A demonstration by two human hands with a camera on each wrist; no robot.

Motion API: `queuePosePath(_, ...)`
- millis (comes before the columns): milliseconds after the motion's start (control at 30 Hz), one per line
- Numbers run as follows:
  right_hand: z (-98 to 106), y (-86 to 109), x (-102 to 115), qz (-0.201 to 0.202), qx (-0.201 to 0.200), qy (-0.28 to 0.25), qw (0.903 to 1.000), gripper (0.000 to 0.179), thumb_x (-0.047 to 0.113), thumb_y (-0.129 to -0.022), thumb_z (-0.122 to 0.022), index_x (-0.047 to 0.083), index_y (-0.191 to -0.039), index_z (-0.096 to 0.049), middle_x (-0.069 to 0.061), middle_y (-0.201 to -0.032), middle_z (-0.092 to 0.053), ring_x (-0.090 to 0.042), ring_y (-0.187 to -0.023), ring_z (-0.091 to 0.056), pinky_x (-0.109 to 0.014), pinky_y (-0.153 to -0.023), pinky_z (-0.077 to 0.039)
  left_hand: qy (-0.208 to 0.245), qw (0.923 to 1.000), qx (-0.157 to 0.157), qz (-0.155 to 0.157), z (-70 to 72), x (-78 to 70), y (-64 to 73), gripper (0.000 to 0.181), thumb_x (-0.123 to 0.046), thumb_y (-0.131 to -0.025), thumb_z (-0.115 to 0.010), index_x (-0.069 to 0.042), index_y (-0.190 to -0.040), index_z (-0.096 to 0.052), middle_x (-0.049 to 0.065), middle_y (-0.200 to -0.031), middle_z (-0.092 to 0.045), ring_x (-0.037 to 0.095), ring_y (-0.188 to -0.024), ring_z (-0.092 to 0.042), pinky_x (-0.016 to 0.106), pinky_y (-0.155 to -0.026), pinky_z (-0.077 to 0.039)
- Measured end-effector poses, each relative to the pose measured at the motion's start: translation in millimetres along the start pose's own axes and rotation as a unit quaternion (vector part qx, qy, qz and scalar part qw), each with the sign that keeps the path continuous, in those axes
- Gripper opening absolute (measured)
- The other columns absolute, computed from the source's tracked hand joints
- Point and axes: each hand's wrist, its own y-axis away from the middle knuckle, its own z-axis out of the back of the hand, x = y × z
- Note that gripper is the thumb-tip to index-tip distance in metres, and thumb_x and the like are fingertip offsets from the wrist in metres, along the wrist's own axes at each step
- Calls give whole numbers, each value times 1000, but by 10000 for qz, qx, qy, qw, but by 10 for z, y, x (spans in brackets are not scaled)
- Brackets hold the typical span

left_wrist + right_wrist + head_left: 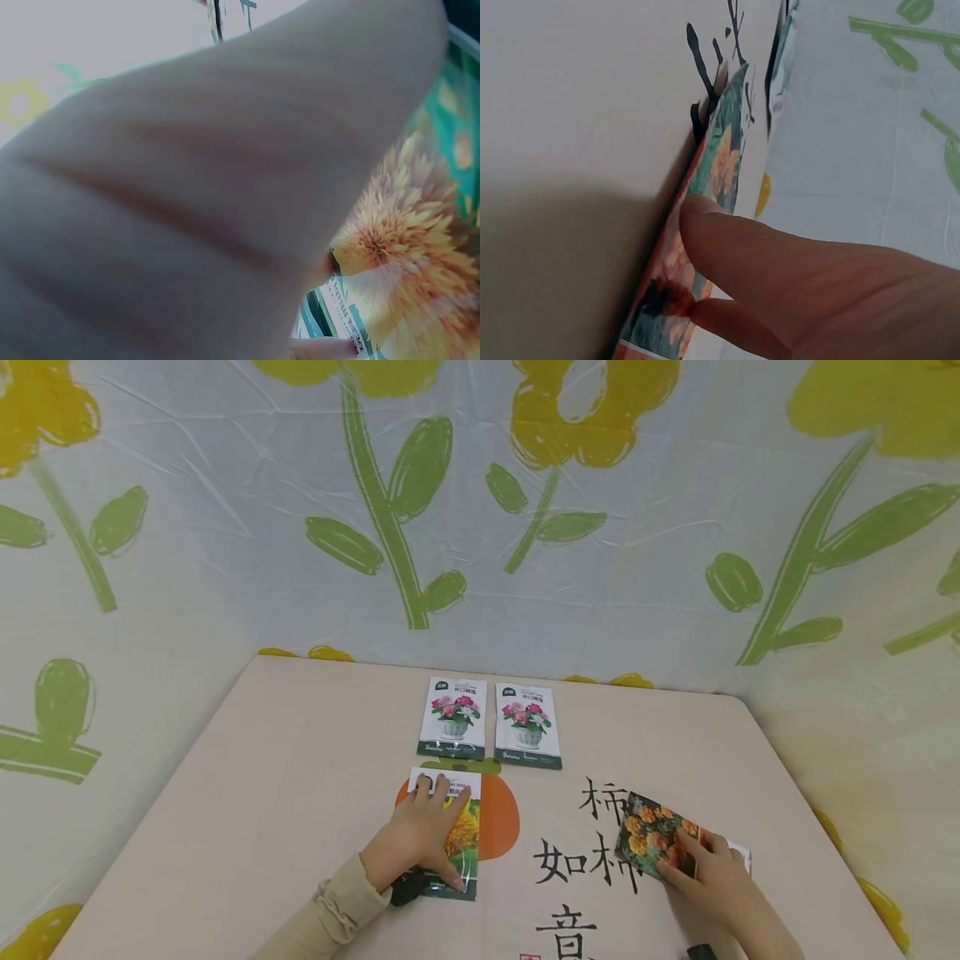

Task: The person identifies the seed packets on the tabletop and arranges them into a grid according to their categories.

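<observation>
A seed packet with a yellow flower picture lies on the table over a printed orange persimmon. My left hand rests on it with fingers spread toward its top edge and the thumb near its lower right corner. In the left wrist view the fluffy yellow bloom shows beside the blurred hand. At the right, my right hand pinches a seed packet with orange marigolds, tilted over the printed characters. The thumb lies across its picture side in the right wrist view. A white part shows past the fingers.
Two matching white packets with pink potted flowers, one on the left and one on the right, lie side by side farther back. Large black characters are printed on the pale tablecloth. A flower-patterned curtain stands behind the table.
</observation>
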Motion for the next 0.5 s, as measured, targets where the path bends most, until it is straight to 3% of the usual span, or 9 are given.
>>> queuePosePath(167, 82, 2, -101, 545, 48, -52, 9985, 68, 36, -88, -74, -8, -136, -53, -36, -112, -47, -42, -88, -47, -53, -67, -48, -85, 10000, 3, -6, -1, 3, -6, 126, -74, -52, -83, -19, -155, -35, 21, -152, -32, 46, -136, -33, 54, -105, -43)
queuePosePath(300, 125, -9, -180, 906, 79, -116, 9958, 61, 23, -83, -79, -6, -133, -58, -35, -114, -48, -44, -91, -50, -50, -68, -49, -100, 9999, 16, 2, -14, 7, -16, 127, -74, -52, -83, -20, -155, -34, 21, -153, -32, 46, -136, -33, 54, -105, -42)
queuePosePath(400, 146, -29, -253, 1194, 236, -245, 9923, 59, 16, -83, -79, -8, -132, -57, -42, -124, -44, -49, -97, -57, -51, -71, -52, -114, 9999, 16, 9, -20, 13, -23, 127, -75, -52, -83, -20, -155, -34, 21, -153, -32, 46, -136, -33, 54, -106, -42)
queuePosePath(500, 152, -39, -337, 1470, 486, -544, 9864, 62, 14, -85, -76, -11, -136, -51, -45, -141, -31, -36, -97, -64, -40, -71, -54, -118, 9999, 27, 14, -22, 13, -22, 127, -75, -52, -82, -20, -155, -33, 21, -153, -32, 46, -137, -33, 54, -106, -41)
